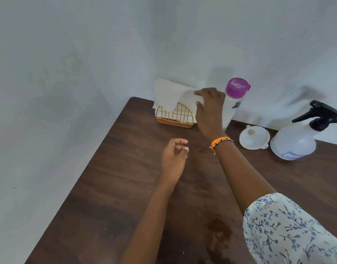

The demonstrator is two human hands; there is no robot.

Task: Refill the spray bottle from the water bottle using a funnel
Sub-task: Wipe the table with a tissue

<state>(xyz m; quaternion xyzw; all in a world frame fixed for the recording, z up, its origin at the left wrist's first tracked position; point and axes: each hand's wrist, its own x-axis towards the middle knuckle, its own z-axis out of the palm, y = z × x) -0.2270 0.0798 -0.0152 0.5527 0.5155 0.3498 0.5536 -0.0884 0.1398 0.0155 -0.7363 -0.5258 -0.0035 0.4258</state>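
A white spray bottle (293,141) with a black trigger head stands at the table's far right. A white funnel (254,138) lies beside it, mouth up. Against the wall stands a clear water bottle (232,103) with a purple lid, partly hidden behind my right hand. My right hand (209,109), with an orange bracelet on the wrist, reaches to the back of the table and pinches the edge of a white paper napkin (175,96) in the holder. Over the middle of the table hovers my left hand (173,157), fingers loosely curled and holding nothing.
The gold wire napkin holder (174,116) stands at the back edge of the brown wooden table (110,187), against the white wall. A wet stain (218,233) marks the table near me. The table's left edge runs diagonally.
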